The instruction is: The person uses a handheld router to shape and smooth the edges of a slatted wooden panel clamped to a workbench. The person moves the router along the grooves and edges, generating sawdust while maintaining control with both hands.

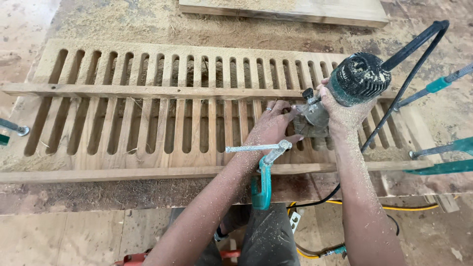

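Everywhere sawdust on workbench (pixel 148 22); slotted panel (pixel 148 123) runs left-right; right hand (pixel 345 111) wraps upright router (pixel 345 86), left hand (pixel 271 125) loosely steadies base.

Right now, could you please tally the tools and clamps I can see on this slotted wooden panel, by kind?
Teal clamps: 4 (front edge, left edge, upper right, lower right)
Handheld router: 1, gripped by the right hand; the left hand rests at its base
Slotted wooden panel: 1
Total: 6
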